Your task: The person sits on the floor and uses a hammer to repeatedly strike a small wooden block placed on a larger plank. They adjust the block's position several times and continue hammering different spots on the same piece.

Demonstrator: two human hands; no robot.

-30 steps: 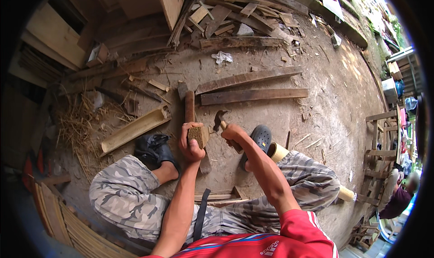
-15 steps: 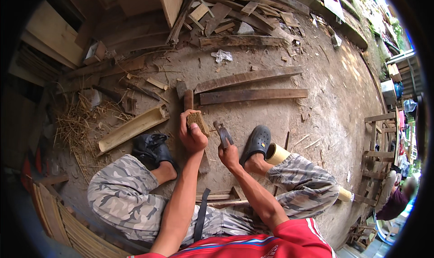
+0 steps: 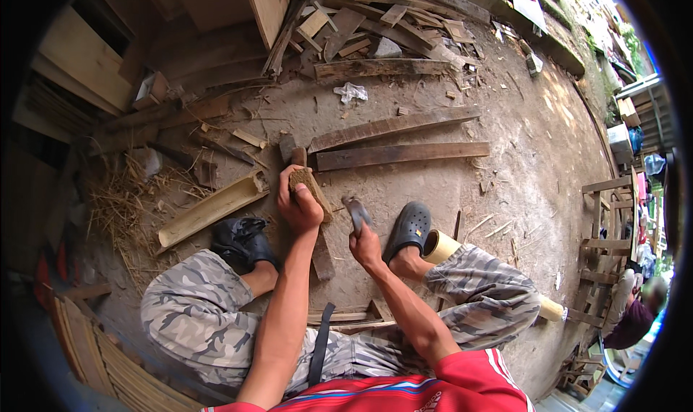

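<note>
My left hand [image 3: 300,208] is closed round a short brown wooden piece [image 3: 315,194], its rough end turned up and the thumb pressed on it. A longer dark board [image 3: 323,259] lies under that hand on the ground, between my feet. My right hand [image 3: 365,246] grips a claw hammer [image 3: 356,213] low by its head, just right of the wooden piece and apart from it. Something thin, perhaps a nail, shows between the two; it is too small to tell.
Two long wooden beams [image 3: 404,154] lie ahead. A split bamboo length [image 3: 209,210] and straw [image 3: 119,203] are at the left, a bamboo tube [image 3: 440,247] beside my right shoe [image 3: 412,228]. Scrap wood [image 3: 382,67] is piled far ahead. A person [image 3: 632,322] sits far right.
My left hand and the wooden piece have shifted a little to the left and farther from me. The hammer head has turned slightly, while my right hand stays nearly in place.
</note>
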